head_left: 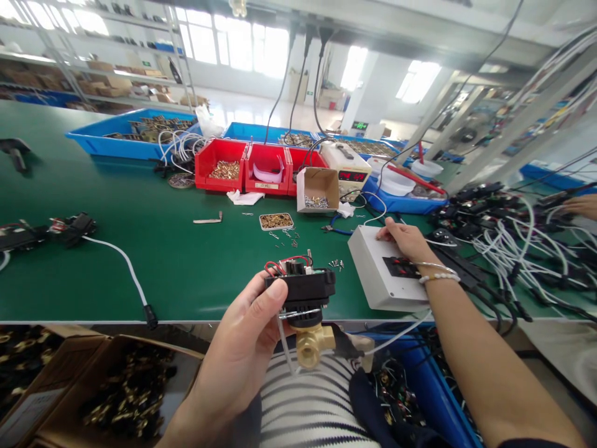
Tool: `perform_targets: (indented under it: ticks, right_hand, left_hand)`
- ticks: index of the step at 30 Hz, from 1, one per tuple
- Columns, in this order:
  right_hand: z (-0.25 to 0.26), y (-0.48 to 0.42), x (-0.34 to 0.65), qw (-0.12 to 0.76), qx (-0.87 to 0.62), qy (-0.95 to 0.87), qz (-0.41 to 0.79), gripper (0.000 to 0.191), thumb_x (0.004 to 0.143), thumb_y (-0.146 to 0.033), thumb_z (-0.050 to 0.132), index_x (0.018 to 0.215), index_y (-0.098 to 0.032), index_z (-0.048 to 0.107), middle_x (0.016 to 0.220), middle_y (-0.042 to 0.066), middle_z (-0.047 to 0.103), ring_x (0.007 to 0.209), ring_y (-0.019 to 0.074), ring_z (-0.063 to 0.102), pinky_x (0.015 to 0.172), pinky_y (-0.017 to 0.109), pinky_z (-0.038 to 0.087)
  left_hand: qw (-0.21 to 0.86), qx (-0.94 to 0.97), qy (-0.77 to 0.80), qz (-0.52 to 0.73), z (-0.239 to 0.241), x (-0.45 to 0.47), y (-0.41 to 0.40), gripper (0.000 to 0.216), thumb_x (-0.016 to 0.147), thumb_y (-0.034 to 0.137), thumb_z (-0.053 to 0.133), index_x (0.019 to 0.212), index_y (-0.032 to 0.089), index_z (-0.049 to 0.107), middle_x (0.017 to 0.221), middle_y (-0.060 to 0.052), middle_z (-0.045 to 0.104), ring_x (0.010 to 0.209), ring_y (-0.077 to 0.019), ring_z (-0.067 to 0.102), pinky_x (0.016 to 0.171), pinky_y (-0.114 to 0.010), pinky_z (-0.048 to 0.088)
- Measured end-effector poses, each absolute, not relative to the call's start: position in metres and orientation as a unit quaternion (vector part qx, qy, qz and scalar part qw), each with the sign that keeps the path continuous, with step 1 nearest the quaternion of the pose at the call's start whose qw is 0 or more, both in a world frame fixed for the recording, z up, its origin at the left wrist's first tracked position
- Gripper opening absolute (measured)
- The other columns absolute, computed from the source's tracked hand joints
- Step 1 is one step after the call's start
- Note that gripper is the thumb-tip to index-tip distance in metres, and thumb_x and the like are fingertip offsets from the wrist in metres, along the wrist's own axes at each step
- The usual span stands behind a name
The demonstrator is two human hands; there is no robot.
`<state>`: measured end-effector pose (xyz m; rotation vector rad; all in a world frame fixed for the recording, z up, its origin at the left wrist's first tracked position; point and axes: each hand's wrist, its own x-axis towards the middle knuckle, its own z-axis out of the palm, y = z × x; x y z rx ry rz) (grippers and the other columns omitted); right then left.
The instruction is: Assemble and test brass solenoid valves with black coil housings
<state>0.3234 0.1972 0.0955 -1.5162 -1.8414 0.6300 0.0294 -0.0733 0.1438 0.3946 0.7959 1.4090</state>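
My left hand (254,323) is closed around a motorized brass valve (310,342), held up in front of the table edge. Its black actuator housing (303,287) is uncovered on top, with red and black wires and a small green board showing. A white cable trails from the valve's right side. Over on the right, my right hand (405,239) rests on a light grey switch box (373,274), fingers on its upper face; whether they press a control there is hidden. A black panel with red marks lies under my wrist.
Several screws (336,264) and a small tray of brass parts (276,221) lie on the green table (177,267). Behind stand red bins (221,165) and a power supply (347,168). Cabled units (494,230) pile up right, near another person's hand (581,205). Cartons (125,386) stand below left.
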Motion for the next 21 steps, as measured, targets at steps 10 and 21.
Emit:
perform_targets:
  ticks: [10,21]
  right_hand:
    - [0.1007,0.1919,0.3196,0.326,-0.574,-0.702,0.268,0.056,0.056,-0.074,0.072,0.074,-0.02,0.07,0.071,0.005,0.069,0.067,0.0187,0.056,0.072,0.034,0.048]
    - [0.1005,0.1914,0.3205,0.319,-0.574,-0.703,0.273,0.061,0.049,-0.077,0.076,0.074,-0.02,0.071,0.073,0.005,0.069,0.069,0.02,0.057,0.071,0.035,0.047]
  left_hand:
    - [0.642,0.188,0.375,0.642,0.1476,0.0329,-0.0753,0.043,0.08,0.042,0.074,0.113,0.014,0.067,0.092,-0.009,0.074,0.075,-0.0213,0.07,0.068,-0.029,0.056]
    - [0.633,0.2,0.384,0.641,0.145,0.0318,-0.0733,0.047,0.081,0.043,0.074,0.116,0.013,0.066,0.094,-0.011,0.074,0.075,-0.0223,0.07,0.068,-0.03,0.056]
